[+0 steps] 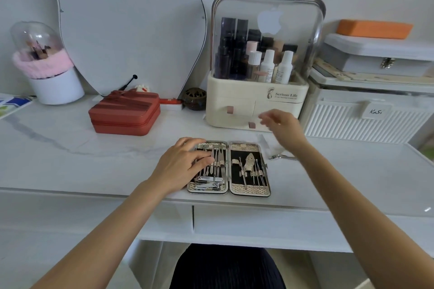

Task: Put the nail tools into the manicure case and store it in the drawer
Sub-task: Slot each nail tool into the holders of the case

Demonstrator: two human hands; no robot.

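Note:
The manicure case (249, 191) lies open flat near the front edge of the white table, black inside, with several metal nail tools strapped in both halves. My left hand (182, 162) rests flat on the left half, fingers straight over the tools. My right hand (280, 124) hovers above the table behind the case, fingers loose and blurred, holding nothing, just in front of the cream organizer's small drawers (239, 110). One loose metal nail tool (281, 157) lies on the table to the right of the case. The desk drawer front (258, 220) sits below the table edge.
A cream cosmetics organizer (258, 91) with a clear dome stands behind the case. A red zip case (125, 112) lies at the back left, a brush holder (47, 70) beyond it. White storage boxes (366, 115) stand on the right. A mirror (126, 23) leans on the wall.

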